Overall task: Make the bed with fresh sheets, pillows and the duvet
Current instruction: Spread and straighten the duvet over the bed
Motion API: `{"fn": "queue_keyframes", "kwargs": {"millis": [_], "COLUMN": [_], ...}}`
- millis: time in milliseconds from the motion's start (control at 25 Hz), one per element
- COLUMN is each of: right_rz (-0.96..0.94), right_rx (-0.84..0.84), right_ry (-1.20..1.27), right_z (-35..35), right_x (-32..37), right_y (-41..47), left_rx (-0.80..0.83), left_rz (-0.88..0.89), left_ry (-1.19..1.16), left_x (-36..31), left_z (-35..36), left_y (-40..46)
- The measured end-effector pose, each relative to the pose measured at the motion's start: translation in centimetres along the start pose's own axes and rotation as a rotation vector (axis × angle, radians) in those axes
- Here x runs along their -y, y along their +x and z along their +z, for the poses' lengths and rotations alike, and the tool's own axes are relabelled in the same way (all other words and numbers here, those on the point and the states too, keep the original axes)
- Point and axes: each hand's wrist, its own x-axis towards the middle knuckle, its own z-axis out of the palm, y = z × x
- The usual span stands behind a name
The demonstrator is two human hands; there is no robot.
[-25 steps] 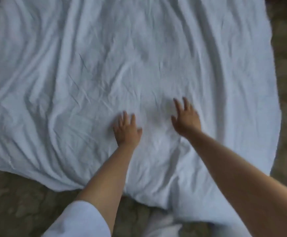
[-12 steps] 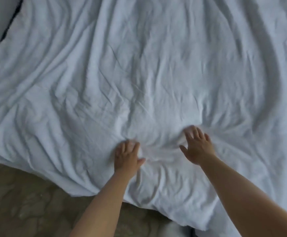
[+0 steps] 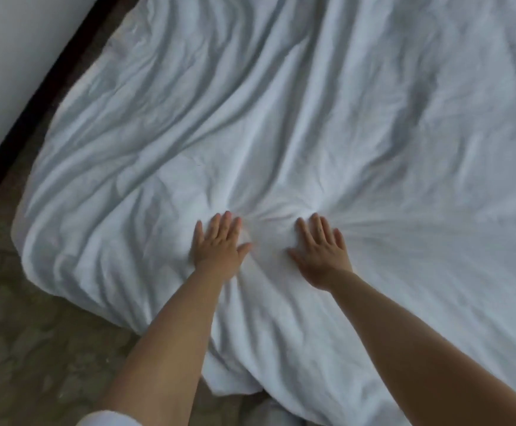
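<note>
White duvet (image 3: 281, 118) — hands pushed farther, flatter.

left hand (image 3: 219, 245) | right hand (image 3: 319, 252) | fingers uncurled, now flat on duvet (image 3: 342, 124) (creases fan outward)

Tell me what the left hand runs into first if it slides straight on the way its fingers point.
Only more cloth, it seems: the left hand lies flat on the white duvet, fingers pointing up the frame, and rumpled folds lie just ahead. Beyond them nothing but duvet shows up to the frame's top edge.
</note>
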Motion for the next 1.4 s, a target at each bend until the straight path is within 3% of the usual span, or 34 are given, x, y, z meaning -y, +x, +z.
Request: {"fn": "queue_keyframes", "kwargs": {"millis": [160,400,520,640,760,880,1040,1200,1280,1400], "right_rz": [-0.062,-0.079,-0.051,0.011,0.095,0.255,0.39,0.579,0.664,0.669], "right_rx": [0.041,0.068,0.074,0.048,0.016,-0.063,-0.204,-0.327,-0.364,-0.256], "right_ry": [-0.07,-0.08,-0.052,-0.033,0.026,0.092,0.17,0.3,0.353,0.302], "right_z": [2.0,2.0,1.7,1.1,0.3,0.4,0.2,-1.6,-1.2,-0.3], "right_x": [9.8,19.9,24.3,28.4,32.9,37.4,42.4,48.4,52.3,57.3], "right_y": [6.0,13.5,16.6,20.7,25.5,28.2,30.9,35.3,37.3,40.0], "left_rx": [-0.012,-0.228,-0.145,-0.096,-0.177,-0.223,0.072,0.236,0.175,0.053], "left_rz": [-0.039,0.016,0.049,0.188,0.279,0.223,0.186,0.401,0.561,0.695], "left_ry": [0.07,0.107,0.077,0.152,0.221,0.198,-0.027,-0.101,0.049,0.234], "left_x": [12.7,24.2,28.6,33.6,38.4,42.2,47.3,53.3,54.8,57.3], "left_z": [2.3,2.0,0.6,-1.3,-3.6,-5.5,-6.0,-7.8,-9.1,-10.4], "left_y": [2.8,7.5,10.4,14.1,18.1,22.0,26.4,30.5,31.9,33.7]}}
